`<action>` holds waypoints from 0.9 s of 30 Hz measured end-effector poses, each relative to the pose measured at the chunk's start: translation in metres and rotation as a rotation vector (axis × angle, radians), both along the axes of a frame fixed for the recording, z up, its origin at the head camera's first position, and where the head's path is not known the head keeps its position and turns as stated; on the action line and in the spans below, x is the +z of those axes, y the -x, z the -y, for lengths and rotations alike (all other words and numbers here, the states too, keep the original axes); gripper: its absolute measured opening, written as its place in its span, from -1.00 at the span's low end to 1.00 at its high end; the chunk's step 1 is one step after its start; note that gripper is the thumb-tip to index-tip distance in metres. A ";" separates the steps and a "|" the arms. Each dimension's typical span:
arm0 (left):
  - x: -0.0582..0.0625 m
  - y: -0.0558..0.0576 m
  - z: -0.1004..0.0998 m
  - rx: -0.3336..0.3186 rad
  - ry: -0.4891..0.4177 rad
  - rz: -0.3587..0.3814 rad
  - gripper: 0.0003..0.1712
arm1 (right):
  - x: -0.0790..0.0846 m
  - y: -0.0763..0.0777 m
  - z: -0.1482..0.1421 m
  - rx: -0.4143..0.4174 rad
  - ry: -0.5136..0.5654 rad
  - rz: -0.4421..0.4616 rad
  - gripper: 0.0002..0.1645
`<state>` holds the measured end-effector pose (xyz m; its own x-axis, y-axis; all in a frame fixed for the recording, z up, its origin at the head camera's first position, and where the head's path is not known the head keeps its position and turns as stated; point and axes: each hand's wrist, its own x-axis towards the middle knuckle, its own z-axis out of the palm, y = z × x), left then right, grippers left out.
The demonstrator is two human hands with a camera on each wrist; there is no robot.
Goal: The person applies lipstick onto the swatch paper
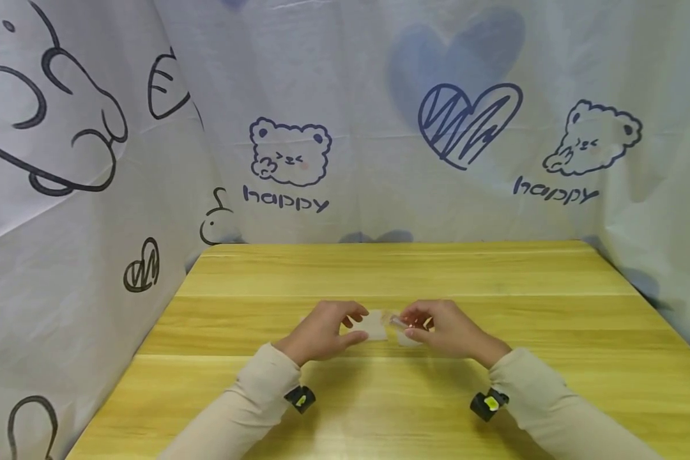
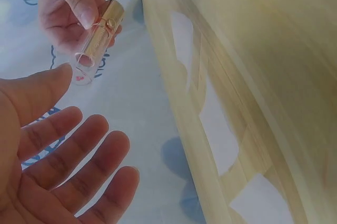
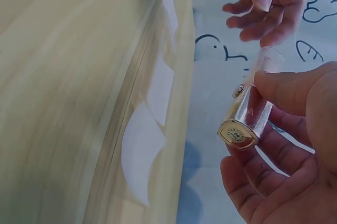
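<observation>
My right hand point(image 1: 450, 327) holds a gold lipstick tube point(image 3: 251, 109) with a clear end, pinched between thumb and fingers above the table. In the right wrist view its gold base with a round label faces the camera. My left hand point(image 1: 324, 331) is apart from the right, fingers spread and holding nothing. In the left wrist view its thumb tip overlaps the clear end of the lipstick tube point(image 2: 100, 37). Below the hands lie white paper pieces point(image 1: 375, 324), some partly hidden behind the hands in the head view.
The wooden table point(image 1: 379, 409) spans the area beneath both arms. White cloth point(image 1: 351, 76) with drawn bears and hearts hangs behind it and along the sides. Both wrists wear black straps; the left wrist mount point(image 1: 301, 399) shows a yellow patch.
</observation>
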<state>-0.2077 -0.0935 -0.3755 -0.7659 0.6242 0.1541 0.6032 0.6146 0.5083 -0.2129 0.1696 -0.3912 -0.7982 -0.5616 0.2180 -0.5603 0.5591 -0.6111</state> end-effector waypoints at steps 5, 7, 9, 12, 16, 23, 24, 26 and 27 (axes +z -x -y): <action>-0.002 0.001 -0.004 -0.011 0.002 0.015 -0.59 | 0.003 -0.002 0.005 0.045 0.003 -0.033 -0.76; -0.002 0.000 -0.005 -0.016 0.003 0.028 -0.59 | 0.004 -0.003 0.007 0.062 0.003 -0.042 -0.75; -0.002 0.000 -0.006 -0.023 0.004 0.036 -0.59 | 0.005 -0.005 0.009 0.072 0.003 -0.037 -0.74; -0.002 -0.001 -0.008 -0.034 0.005 0.036 -0.58 | 0.006 -0.006 0.011 0.092 0.000 -0.040 -0.74; -0.003 0.000 -0.011 -0.049 0.022 0.011 -0.58 | 0.006 -0.006 0.013 0.118 0.000 -0.052 -0.72; -0.009 0.002 -0.014 -0.072 0.021 -0.013 -0.71 | 0.003 -0.007 0.018 0.115 0.031 -0.039 -0.68; -0.009 0.002 -0.014 -0.078 0.014 -0.011 -0.73 | 0.002 -0.007 0.018 0.113 0.033 -0.039 -0.67; -0.010 0.001 -0.015 -0.085 0.004 -0.003 -0.74 | 0.001 -0.007 0.020 0.108 0.036 -0.038 -0.66; -0.010 0.001 -0.015 -0.088 0.000 0.000 -0.74 | 0.000 -0.007 0.020 0.106 0.038 -0.038 -0.65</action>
<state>-0.2088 -0.0784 -0.3852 -0.7082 0.6889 0.1542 0.6549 0.5596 0.5078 -0.2057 0.1492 -0.3910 -0.7255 -0.6332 0.2696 -0.6383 0.4727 -0.6075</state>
